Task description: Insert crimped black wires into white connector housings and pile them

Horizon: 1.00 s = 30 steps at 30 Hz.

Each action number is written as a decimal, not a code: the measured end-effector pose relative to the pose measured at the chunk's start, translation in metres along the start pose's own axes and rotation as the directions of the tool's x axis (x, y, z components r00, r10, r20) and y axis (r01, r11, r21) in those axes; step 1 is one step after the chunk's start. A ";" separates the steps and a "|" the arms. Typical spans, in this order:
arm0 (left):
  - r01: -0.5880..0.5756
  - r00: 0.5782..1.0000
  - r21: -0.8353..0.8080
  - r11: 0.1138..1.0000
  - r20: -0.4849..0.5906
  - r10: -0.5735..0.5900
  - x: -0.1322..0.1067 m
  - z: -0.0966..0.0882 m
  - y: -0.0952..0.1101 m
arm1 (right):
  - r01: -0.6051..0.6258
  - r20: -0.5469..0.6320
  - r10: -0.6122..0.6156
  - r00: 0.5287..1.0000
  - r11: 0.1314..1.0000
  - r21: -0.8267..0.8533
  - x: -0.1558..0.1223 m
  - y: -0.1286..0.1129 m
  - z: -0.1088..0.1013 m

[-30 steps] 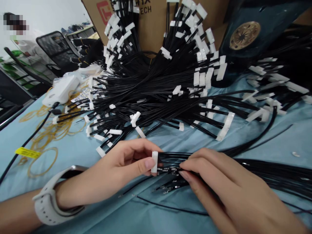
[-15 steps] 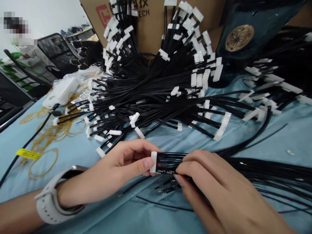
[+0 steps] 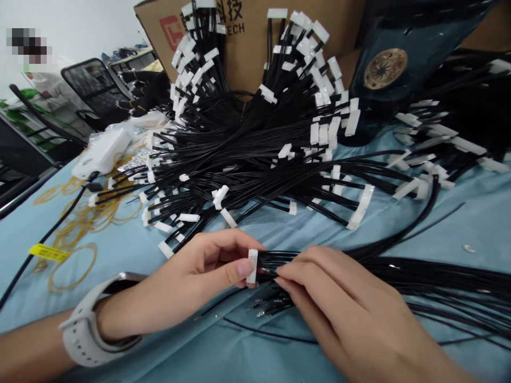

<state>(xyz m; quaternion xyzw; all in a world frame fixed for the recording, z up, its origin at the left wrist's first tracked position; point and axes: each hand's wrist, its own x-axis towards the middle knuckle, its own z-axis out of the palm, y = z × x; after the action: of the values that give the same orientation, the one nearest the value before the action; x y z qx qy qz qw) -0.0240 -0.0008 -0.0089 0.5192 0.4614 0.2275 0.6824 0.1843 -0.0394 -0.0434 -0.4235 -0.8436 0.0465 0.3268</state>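
Between thumb and fingers, my left hand [image 3: 215, 266] pinches a white connector housing [image 3: 252, 266]. Several black wires [image 3: 275, 256] run from the housing's right side towards my right hand [image 3: 339, 298]. My right thumb and index finger are pressed together on a black wire just right of the housing; its tip is hard to make out. Loose black wires with bare metal terminals [image 3: 261, 308] lie below my right fingertips. A long bundle of black wires [image 3: 451, 276] stretches away to the right, partly covered by my right hand.
A big heap of black cables [image 3: 239, 133] with white connectors lies behind my hands, before a cardboard box [image 3: 247, 58]. Yellow rubber bands [image 3: 85, 218] and a white device [image 3: 106, 151] are at left. A dark blue container [image 3: 383, 69] stands at right. A person [image 3: 48, 85] sits far left.
My right fingertips have moved left, closer to the connector housing. My left hand keeps its hold on the housing. The view has shifted slightly.
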 end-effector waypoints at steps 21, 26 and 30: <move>-0.034 0.999 0.033 0.999 -0.022 0.035 -0.003 0.003 -0.003 | 0.065 -0.098 -0.041 0.994 0.965 0.253 0.005 -0.003 0.009; -0.023 0.999 -0.060 0.998 -0.041 0.020 0.001 0.002 -0.002 | 0.072 -0.113 -0.045 0.993 0.964 0.254 0.001 -0.005 0.010; -0.038 0.999 -0.064 0.997 -0.035 0.036 -0.001 0.001 -0.003 | 0.039 -0.090 -0.015 0.996 0.961 0.273 0.000 -0.006 0.011</move>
<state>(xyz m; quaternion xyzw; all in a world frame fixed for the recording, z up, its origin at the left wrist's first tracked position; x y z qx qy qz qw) -0.0237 -0.0029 -0.0110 0.5013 0.4556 0.2638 0.6867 0.1738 -0.0413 -0.0500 -0.3643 -0.8196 0.1401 0.4193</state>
